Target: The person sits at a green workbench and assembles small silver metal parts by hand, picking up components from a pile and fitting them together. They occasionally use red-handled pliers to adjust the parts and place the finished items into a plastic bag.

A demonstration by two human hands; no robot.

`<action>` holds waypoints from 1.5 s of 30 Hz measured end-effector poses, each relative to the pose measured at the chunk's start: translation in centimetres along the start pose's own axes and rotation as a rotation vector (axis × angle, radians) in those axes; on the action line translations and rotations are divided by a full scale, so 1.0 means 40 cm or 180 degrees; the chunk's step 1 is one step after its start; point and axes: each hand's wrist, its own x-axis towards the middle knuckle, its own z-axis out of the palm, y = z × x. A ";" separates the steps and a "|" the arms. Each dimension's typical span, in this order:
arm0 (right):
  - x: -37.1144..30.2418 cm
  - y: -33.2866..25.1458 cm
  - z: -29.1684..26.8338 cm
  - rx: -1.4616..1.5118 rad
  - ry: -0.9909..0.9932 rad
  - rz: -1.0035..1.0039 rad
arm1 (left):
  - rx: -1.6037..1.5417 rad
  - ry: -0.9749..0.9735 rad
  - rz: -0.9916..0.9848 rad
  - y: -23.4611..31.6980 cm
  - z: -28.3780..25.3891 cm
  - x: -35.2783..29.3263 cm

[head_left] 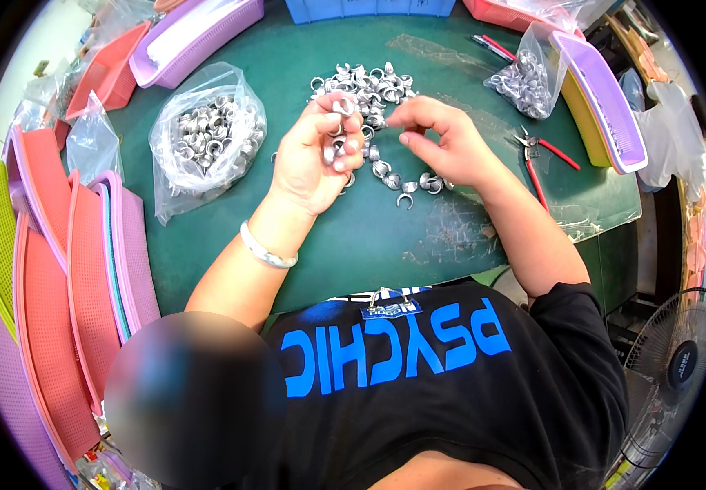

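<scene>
My left hand point(314, 155) is curled palm-up around several silvery open-ended metal rings point(336, 149), one of them standing up at the fingertips. Facing it, my right hand point(443, 140) is half bent, with a small gap between thumb and forefinger and nothing visible between them. Behind both hands spreads a loose pile of similar metal rings point(373, 82) on the green work surface point(353, 245). A trail of rings point(394, 180) runs from the pile toward the right wrist, with a single ring point(404, 200) nearest me.
To the left lies an open clear bag of rings point(214, 135). On the right are a smaller bag of rings point(526, 82) and red-handled pliers point(536, 155). Purple baskets point(606, 98), a blue crate point(369, 8) and stacked plastic baskets point(59, 310) surround the table. A fan point(679, 363) stands at lower right.
</scene>
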 end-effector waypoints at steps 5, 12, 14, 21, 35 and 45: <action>0.002 -0.007 -0.002 -0.0378 -0.0635 -0.0250 | -0.0156 -0.0022 0.0088 0.010 -0.021 0.003; -0.002 -0.013 0.013 -0.0761 -0.0786 -0.0397 | 0.0512 0.0315 0.0122 -0.010 -0.018 0.006; 0.000 -0.008 0.015 -0.0680 -0.0810 -0.0191 | 0.0674 0.0325 0.0143 -0.014 -0.008 0.004; 0.000 -0.004 -0.003 -0.0423 -0.0406 0.0420 | 0.1422 0.0475 0.0137 -0.019 0.013 -0.005; 0.017 0.005 0.048 -0.1543 -0.0428 -0.0407 | 0.1748 0.0735 0.0315 -0.026 0.019 -0.004; 0.015 -0.040 0.033 -0.0442 0.0409 -0.0461 | 0.2126 0.0829 0.0036 -0.029 0.031 -0.012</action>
